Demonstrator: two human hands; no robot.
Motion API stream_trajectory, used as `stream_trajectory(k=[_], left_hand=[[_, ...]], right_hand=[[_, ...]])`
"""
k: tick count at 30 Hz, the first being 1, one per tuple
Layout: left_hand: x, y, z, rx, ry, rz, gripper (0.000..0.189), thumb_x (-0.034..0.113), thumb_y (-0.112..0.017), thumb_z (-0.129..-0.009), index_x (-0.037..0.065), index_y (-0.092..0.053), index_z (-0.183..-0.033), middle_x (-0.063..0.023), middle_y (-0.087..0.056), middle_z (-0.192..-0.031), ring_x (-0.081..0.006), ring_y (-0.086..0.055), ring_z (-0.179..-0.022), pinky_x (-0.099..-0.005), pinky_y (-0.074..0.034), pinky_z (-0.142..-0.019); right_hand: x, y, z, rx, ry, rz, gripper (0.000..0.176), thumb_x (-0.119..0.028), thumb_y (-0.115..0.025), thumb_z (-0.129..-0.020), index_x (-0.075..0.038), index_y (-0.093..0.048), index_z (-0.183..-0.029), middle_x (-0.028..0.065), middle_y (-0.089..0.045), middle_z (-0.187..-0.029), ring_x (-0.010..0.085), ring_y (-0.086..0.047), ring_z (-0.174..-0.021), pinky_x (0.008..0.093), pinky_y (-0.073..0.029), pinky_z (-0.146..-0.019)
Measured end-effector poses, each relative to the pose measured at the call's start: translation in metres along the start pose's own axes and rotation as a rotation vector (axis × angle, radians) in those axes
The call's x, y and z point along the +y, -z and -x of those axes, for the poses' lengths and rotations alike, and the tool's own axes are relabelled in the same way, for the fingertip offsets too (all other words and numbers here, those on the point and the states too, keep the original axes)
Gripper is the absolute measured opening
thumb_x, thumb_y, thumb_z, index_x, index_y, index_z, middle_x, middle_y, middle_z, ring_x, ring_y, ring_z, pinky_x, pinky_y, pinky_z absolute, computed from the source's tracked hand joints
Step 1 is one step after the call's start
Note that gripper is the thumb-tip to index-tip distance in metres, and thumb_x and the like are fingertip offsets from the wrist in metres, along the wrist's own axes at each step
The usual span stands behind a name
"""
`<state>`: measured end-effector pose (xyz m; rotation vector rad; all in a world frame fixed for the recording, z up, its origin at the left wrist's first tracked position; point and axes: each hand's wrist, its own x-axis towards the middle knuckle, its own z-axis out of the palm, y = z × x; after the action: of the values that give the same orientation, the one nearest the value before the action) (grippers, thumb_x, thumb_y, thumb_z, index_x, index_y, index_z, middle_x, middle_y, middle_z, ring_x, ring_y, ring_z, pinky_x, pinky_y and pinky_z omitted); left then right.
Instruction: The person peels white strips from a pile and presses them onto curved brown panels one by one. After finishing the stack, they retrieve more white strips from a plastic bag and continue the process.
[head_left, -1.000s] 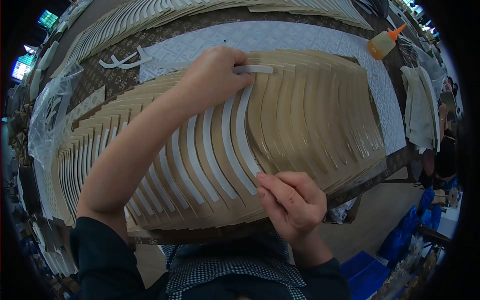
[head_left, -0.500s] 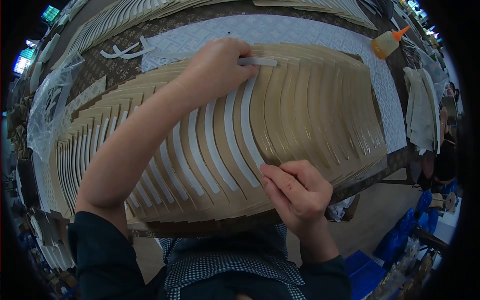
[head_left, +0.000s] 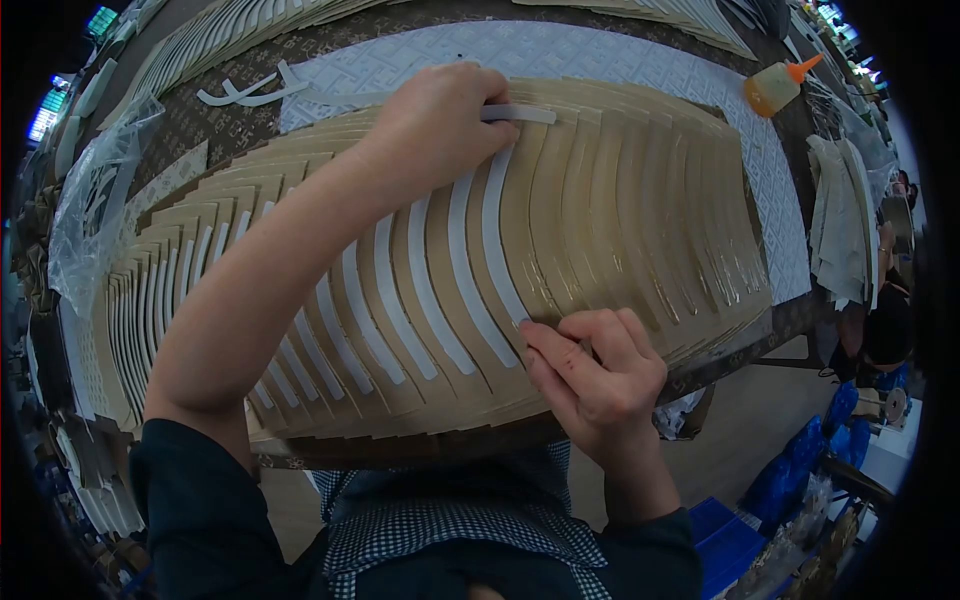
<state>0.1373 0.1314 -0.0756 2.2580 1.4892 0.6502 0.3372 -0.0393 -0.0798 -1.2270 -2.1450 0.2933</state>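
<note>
Brown curved board pieces (head_left: pixel 640 200) lie overlapped like a fan, with shiny wet-looking lines along the edges on the right side. Narrow white strips (head_left: pixel 430 285) lie along the edges of the pieces further left. At the far side, my left hand (head_left: pixel 450 115) is closed around a white strip (head_left: pixel 530 115), whose short end sticks out to the right. My right hand (head_left: pixel 600 375) pinches the near end of the rightmost laid strip (head_left: pixel 497 235) between thumb and forefinger. That strip's far end runs up to just below my left hand.
A glue bottle (head_left: pixel 775 88) with an orange nozzle stands at the back right. Loose white strips (head_left: pixel 245 95) lie at the back left on patterned paper (head_left: pixel 600 50). Clear plastic (head_left: pixel 95 220) hangs at the left edge, and grey-white sheets (head_left: pixel 840 210) are stacked at the right.
My right hand's fingertips have shifted slightly up, still at the strip's near end. My left hand has barely moved and keeps its hold. The view has shifted a little.
</note>
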Motion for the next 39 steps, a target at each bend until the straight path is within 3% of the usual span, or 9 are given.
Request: stream_trajectory(k=[5, 8, 11, 12, 15, 20, 25, 32, 39], left_hand=[[0.000, 0.001, 0.000, -0.014, -0.003, -0.004, 0.029, 0.022, -0.072, -0.081, -0.001, -0.068, -0.098, -0.0173, -0.068, -0.091, -0.0321, -0.066, -0.086, -0.0408, -0.051, -0.081], [-0.002, 0.003, 0.003, 0.114, -0.118, -0.030, 0.026, 0.022, -0.069, -0.087, 0.000, -0.068, -0.101, -0.0117, -0.068, -0.086, -0.0243, -0.065, -0.081, -0.0368, -0.051, -0.076], [0.019, 0.044, 0.006, -0.016, -0.012, 0.240, 0.022, 0.021, -0.063, -0.096, 0.000, -0.068, -0.100, -0.0031, -0.067, -0.083, -0.0136, -0.062, -0.074, -0.0296, -0.049, -0.068], [0.023, 0.053, 0.005, 0.036, -0.125, 0.272, 0.021, 0.020, -0.056, -0.102, 0.002, -0.066, -0.102, 0.0027, -0.062, -0.079, -0.0032, -0.054, -0.065, -0.0211, -0.043, -0.057], [0.038, 0.079, 0.020, -0.071, 0.099, 0.862, 0.022, 0.020, -0.052, -0.104, 0.003, -0.059, -0.117, 0.0014, -0.058, -0.077, -0.0007, -0.045, -0.056, -0.0168, -0.038, -0.047], [0.062, 0.062, 0.041, 0.005, 0.188, 1.306, 0.024, 0.017, -0.047, -0.105, 0.001, -0.057, -0.120, -0.0020, -0.060, -0.085, -0.0069, -0.053, -0.060, -0.0207, -0.046, -0.053], [0.086, 0.041, 0.064, 0.032, 0.277, 1.498, 0.023, 0.013, -0.047, -0.104, 0.001, -0.054, -0.123, -0.0057, -0.064, -0.093, -0.0111, -0.064, -0.071, -0.0262, -0.054, -0.066], [0.075, 0.034, 0.066, 0.040, 0.282, 1.295, 0.044, 0.010, -0.048, -0.102, 0.003, -0.037, -0.144, -0.0161, -0.066, -0.114, -0.0226, -0.069, -0.100, -0.0307, -0.056, -0.077], [0.074, 0.024, 0.063, 0.083, 0.307, 1.311, 0.045, 0.010, -0.050, -0.100, 0.003, -0.038, -0.143, -0.0151, -0.065, -0.115, -0.0224, -0.069, -0.101, -0.0305, -0.056, -0.076]], right_hand=[[-0.003, 0.007, -0.002, -0.044, 0.071, 0.102, 0.028, -0.012, -0.080, -0.066, -0.008, -0.079, -0.094, 0.0002, -0.059, -0.084, 0.0187, -0.051, -0.080, 0.0312, -0.044, -0.067], [0.001, 0.011, -0.006, -0.051, 0.127, 0.112, 0.026, -0.012, -0.080, -0.066, -0.008, -0.079, -0.092, 0.0005, -0.059, -0.085, 0.0199, -0.051, -0.083, 0.0325, -0.044, -0.070], [0.002, 0.008, 0.001, 0.048, 0.129, -0.001, 0.029, -0.012, -0.082, -0.067, -0.009, -0.077, -0.096, 0.0004, -0.060, -0.091, 0.0195, -0.052, -0.083, 0.0333, -0.044, -0.076], [0.000, 0.009, 0.002, 0.100, 0.124, -0.020, 0.030, -0.011, -0.082, -0.068, -0.009, -0.077, -0.097, 0.0012, -0.060, -0.093, 0.0195, -0.053, -0.084, 0.0326, -0.044, -0.075], [-0.009, 0.009, 0.001, 0.223, 0.103, -0.112, 0.034, -0.007, -0.080, -0.069, -0.007, -0.075, -0.103, 0.0039, -0.062, -0.097, 0.0197, -0.055, -0.084, 0.0307, -0.047, -0.072], [-0.027, -0.001, -0.003, 0.292, -0.091, -0.424, 0.043, 0.002, -0.079, -0.071, -0.004, -0.071, -0.112, 0.0079, -0.064, -0.100, 0.0192, -0.062, -0.084, 0.0286, -0.052, -0.066], [-0.030, -0.010, 0.005, 0.297, 0.055, -0.439, 0.046, 0.008, -0.077, -0.073, 0.001, -0.066, -0.117, 0.0129, -0.067, -0.099, 0.0175, -0.063, -0.076, 0.0249, -0.053, -0.065], [-0.027, -0.005, 0.016, 0.387, 0.121, -0.459, 0.042, 0.007, -0.078, -0.071, -0.001, -0.070, -0.111, 0.0099, -0.068, -0.096, 0.0180, -0.065, -0.072, 0.0266, -0.054, -0.058], [-0.025, -0.012, 0.016, 0.335, 0.091, -0.485, 0.032, 0.007, -0.075, -0.079, 0.002, -0.067, -0.109, 0.0142, -0.070, -0.098, 0.0180, -0.066, -0.073, 0.0250, -0.054, -0.062]])
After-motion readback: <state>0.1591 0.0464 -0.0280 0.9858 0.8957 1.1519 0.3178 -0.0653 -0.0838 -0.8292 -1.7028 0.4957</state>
